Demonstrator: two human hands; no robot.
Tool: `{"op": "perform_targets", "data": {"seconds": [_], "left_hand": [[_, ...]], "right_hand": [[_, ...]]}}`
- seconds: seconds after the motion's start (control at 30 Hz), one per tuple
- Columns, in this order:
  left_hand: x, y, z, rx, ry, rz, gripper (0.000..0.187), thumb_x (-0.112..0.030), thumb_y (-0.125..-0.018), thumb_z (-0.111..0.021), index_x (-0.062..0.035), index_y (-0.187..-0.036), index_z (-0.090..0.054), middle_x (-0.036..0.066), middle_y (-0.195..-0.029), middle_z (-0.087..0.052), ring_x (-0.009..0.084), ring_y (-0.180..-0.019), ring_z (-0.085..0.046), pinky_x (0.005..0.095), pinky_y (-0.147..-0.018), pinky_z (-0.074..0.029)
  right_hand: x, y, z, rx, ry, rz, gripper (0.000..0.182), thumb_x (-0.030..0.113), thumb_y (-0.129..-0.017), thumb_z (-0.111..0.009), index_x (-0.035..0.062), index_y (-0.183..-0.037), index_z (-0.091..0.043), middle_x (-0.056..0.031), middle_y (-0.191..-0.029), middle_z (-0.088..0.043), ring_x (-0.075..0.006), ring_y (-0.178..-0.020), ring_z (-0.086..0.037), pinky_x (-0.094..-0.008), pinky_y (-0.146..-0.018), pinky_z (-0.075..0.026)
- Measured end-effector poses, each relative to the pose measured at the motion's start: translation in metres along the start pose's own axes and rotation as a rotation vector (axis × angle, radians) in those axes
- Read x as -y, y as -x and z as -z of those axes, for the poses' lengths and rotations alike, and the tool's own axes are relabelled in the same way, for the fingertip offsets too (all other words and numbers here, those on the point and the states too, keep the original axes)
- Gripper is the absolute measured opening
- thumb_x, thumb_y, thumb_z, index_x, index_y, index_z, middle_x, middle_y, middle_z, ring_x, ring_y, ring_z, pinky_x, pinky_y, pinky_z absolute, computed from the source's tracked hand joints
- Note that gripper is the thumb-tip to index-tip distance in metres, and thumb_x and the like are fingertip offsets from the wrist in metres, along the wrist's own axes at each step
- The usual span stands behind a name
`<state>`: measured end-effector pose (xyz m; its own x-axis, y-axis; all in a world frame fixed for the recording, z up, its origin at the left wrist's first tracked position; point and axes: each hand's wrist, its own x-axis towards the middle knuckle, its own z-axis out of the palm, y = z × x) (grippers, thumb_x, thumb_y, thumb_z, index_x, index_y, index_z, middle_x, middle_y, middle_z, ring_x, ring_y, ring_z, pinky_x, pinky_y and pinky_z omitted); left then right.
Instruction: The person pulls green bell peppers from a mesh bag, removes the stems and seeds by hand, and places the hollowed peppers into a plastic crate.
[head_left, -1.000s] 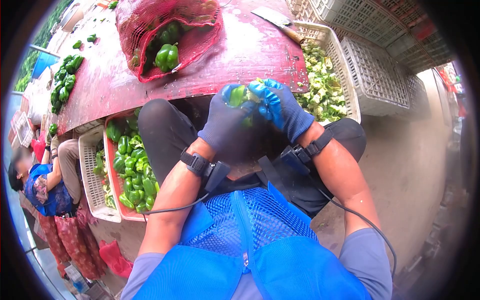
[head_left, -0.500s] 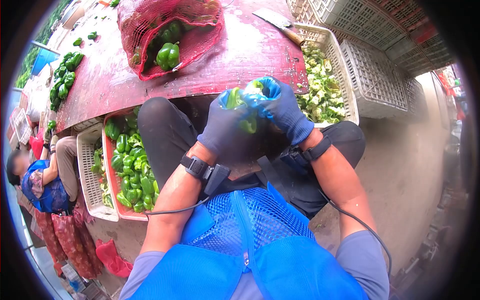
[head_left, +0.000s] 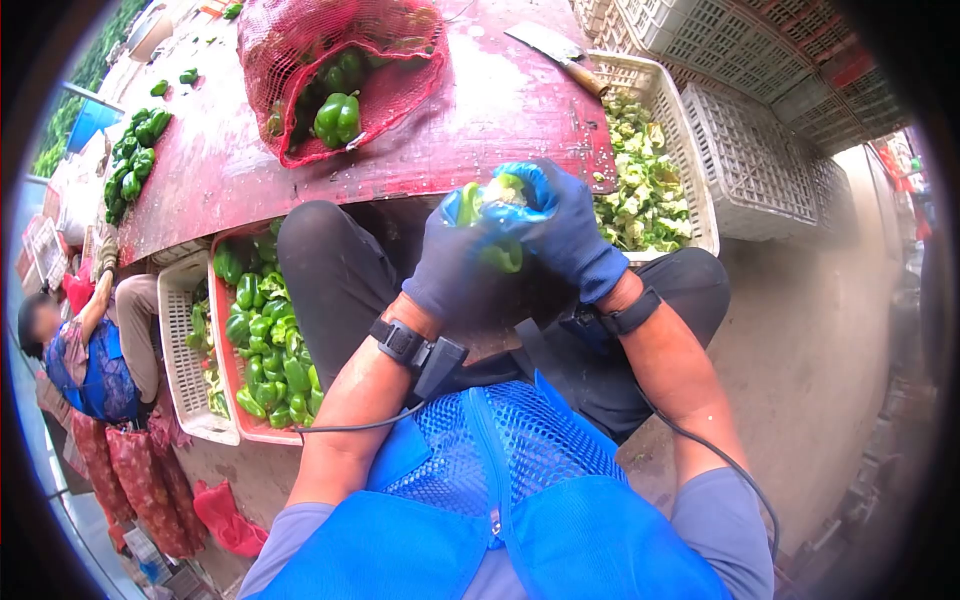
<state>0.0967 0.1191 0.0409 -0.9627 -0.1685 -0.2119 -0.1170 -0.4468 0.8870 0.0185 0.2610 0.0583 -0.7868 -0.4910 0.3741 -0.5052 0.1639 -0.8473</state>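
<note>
Both my hands wear blue gloves and meet above my lap, just off the near edge of the red table (head_left: 400, 165). My left hand (head_left: 450, 250) is closed round a green pepper (head_left: 503, 255), whose green flesh shows between the gloves. My right hand (head_left: 570, 225) is closed at the pepper's top, over a pale, seedy piece (head_left: 503, 192) that looks like its core. Glove fingers hide part of both. Beyond them, a red mesh bag (head_left: 340, 70) lies open on the table with whole green peppers (head_left: 338, 119) in its mouth.
A cleaver (head_left: 560, 55) lies by a crate of pale pepper scraps (head_left: 708, 200). Stacked crates (head_left: 750, 160) stand right. At left are a red crate of peppers (head_left: 228, 375), a white crate (head_left: 185, 380), a pepper pile (head_left: 133, 160) and a seated co-worker (head_left: 95, 370).
The pale core piece shows more between my hands, which have barely shifted. The co-worker's arm has reached up toward the table edge.
</note>
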Motion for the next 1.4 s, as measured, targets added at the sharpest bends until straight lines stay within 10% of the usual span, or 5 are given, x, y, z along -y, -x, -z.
{"op": "perform_targets", "data": {"seconds": [0.2, 0.77, 1.07, 1.27, 1.4], "left_hand": [[0.014, -0.010, 0.000, -0.069, -0.319, -0.217, 0.023, -0.003, -0.084, -0.067, -0.0042, -0.106, -0.061, 0.003, -0.094, -0.065, 0.0107, -0.080, -0.062, 0.0265, -0.070, -0.053], [-0.006, 0.005, 0.001, 0.157, 0.012, 0.115, 0.027, -0.009, -0.089, -0.067, -0.0030, -0.114, -0.061, 0.002, -0.097, -0.066, 0.0109, -0.084, -0.063, 0.0265, -0.076, -0.052], [-0.010, 0.007, 0.010, -0.035, -0.598, -0.191, 0.017, -0.016, -0.092, -0.067, -0.0027, -0.102, -0.065, 0.002, -0.093, -0.067, 0.0087, -0.081, -0.062, 0.0260, -0.071, -0.051], [-0.072, 0.066, 0.057, -0.251, -0.209, -0.203, 0.020, -0.017, -0.093, -0.064, -0.0026, -0.106, -0.065, 0.005, -0.093, -0.067, 0.0128, -0.085, -0.065, 0.0284, -0.074, -0.054], [-0.138, 0.132, 0.132, -0.637, -0.943, -0.578, 0.019, -0.013, -0.092, -0.063, -0.0036, -0.109, -0.065, 0.005, -0.097, -0.066, 0.0122, -0.086, -0.065, 0.0277, -0.076, -0.053]], "right_hand": [[0.009, -0.008, 0.004, 0.026, -0.855, -0.668, 0.021, 0.007, -0.086, -0.071, 0.0008, -0.104, -0.062, -0.0027, -0.092, -0.067, -0.0108, -0.080, -0.065, -0.0271, -0.065, -0.053], [0.002, -0.011, -0.001, 0.060, -0.898, -0.625, 0.030, 0.036, -0.098, -0.054, 0.0074, -0.105, -0.063, -0.0045, -0.086, -0.064, -0.0092, -0.055, -0.052, -0.0228, -0.048, -0.041], [-0.026, -0.009, 0.005, 0.082, -0.595, -0.371, 0.021, 0.024, -0.099, -0.051, 0.0081, -0.108, -0.063, -0.0041, -0.099, -0.062, -0.0139, -0.077, -0.057, -0.0280, -0.064, -0.047], [-0.011, -0.019, 0.027, -0.038, -0.963, -0.418, 0.041, 0.038, -0.099, -0.052, 0.0030, -0.118, -0.060, -0.0061, -0.091, -0.062, -0.0156, -0.063, -0.056, -0.0308, -0.053, -0.045], [-0.016, -0.017, 0.036, 0.008, -0.941, -0.477, 0.036, 0.036, -0.103, -0.044, 0.0085, -0.124, -0.057, -0.0058, -0.108, -0.062, -0.0130, -0.071, -0.053, -0.0289, -0.063, -0.043]]}}
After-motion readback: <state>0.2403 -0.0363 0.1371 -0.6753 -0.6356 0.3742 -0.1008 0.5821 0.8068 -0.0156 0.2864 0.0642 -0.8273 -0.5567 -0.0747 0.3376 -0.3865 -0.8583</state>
